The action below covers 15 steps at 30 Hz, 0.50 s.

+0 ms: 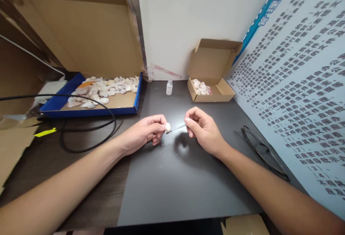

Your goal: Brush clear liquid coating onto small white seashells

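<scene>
Head view. The left hand (147, 131) pinches a small white shell (168, 127) between thumb and forefinger tips. The other fingers are curled under, so the shell stands clear of the fingers and faces the other hand. The right hand (203, 129) is closed in a pen-like pinch on the far end of a thin stick (176, 129). Its dark tip meets the shell just beyond the left fingertips, a grip that appears suited to fine control. Both hands hover low over the dark mat (175, 177), wrists near its surface, probably for steadiness.

Beyond the fingertips stands a small clear bottle (169, 87), upright and well apart. To its right, a small open carton (212, 98) holds a few shells. Far to the left of the left hand, a blue tray (88, 112) carries many more shells, with a black cable (114, 120) looping in front. A pair of glasses (262, 152) lies outside the right wrist.
</scene>
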Each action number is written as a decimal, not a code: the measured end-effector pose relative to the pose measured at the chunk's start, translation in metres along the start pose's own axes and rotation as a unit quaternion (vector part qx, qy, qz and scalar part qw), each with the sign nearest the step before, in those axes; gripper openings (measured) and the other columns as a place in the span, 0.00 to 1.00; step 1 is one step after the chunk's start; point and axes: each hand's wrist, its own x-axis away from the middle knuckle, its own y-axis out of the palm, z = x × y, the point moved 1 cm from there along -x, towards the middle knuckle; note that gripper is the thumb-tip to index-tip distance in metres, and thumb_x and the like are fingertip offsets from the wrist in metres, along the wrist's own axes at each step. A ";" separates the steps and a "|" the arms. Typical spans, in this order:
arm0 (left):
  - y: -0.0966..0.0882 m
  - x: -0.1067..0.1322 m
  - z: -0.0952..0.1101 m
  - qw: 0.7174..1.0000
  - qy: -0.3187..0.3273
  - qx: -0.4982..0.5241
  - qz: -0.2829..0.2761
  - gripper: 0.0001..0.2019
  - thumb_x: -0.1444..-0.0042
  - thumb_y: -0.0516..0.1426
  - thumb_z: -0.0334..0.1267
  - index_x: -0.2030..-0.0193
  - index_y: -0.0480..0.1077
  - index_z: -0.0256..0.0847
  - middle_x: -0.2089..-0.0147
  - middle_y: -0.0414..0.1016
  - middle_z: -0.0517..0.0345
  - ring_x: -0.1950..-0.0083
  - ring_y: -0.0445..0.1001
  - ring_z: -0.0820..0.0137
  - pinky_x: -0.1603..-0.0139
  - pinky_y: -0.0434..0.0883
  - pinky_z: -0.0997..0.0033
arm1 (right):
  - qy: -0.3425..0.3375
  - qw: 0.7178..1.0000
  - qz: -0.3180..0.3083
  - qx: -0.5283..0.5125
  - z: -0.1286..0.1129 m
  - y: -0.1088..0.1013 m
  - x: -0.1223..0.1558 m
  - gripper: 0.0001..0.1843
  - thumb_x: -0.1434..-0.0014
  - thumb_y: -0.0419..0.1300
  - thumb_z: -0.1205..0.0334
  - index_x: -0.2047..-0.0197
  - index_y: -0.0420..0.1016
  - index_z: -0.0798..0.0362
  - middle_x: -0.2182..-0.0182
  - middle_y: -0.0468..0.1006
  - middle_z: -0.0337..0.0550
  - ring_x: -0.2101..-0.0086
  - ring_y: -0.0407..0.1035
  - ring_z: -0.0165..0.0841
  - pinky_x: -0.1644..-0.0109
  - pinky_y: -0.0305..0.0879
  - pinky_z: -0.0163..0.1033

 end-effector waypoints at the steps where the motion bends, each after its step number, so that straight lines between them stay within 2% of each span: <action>1: 0.000 0.000 0.000 1.000 -0.002 0.003 -0.001 0.10 0.45 0.61 0.40 0.68 0.65 0.38 0.79 0.59 0.66 0.77 0.57 0.80 0.75 0.60 0.79 | 0.000 1.000 0.005 -0.006 0.000 0.000 0.000 0.11 0.36 0.59 0.54 0.66 0.65 0.51 0.77 0.64 0.32 0.79 0.59 0.25 0.74 0.58 0.33; 4: -0.001 -0.001 -0.001 1.000 -0.008 0.011 -0.001 0.11 0.45 0.62 0.41 0.68 0.65 0.38 0.78 0.59 0.66 0.77 0.57 0.80 0.76 0.59 0.79 | -0.002 1.000 0.021 -0.021 0.001 -0.002 -0.001 0.11 0.36 0.58 0.54 0.65 0.64 0.51 0.76 0.64 0.32 0.79 0.59 0.25 0.73 0.58 0.33; 10: -0.002 -0.001 0.000 1.000 -0.018 0.024 -0.004 0.11 0.45 0.61 0.41 0.68 0.65 0.38 0.78 0.59 0.65 0.76 0.57 0.80 0.75 0.60 0.80 | -0.011 0.999 0.029 0.031 0.004 -0.003 -0.002 0.07 0.38 0.59 0.60 0.64 0.64 0.51 0.74 0.64 0.33 0.77 0.59 0.26 0.72 0.58 0.34; 15: -0.003 -0.001 0.000 0.999 -0.026 0.038 -0.004 0.11 0.44 0.61 0.40 0.68 0.65 0.37 0.78 0.59 0.65 0.76 0.57 0.80 0.75 0.60 0.80 | 0.006 0.999 0.036 -0.016 0.007 -0.004 -0.003 0.08 0.38 0.59 0.57 0.64 0.64 0.51 0.75 0.64 0.32 0.78 0.59 0.25 0.73 0.58 0.34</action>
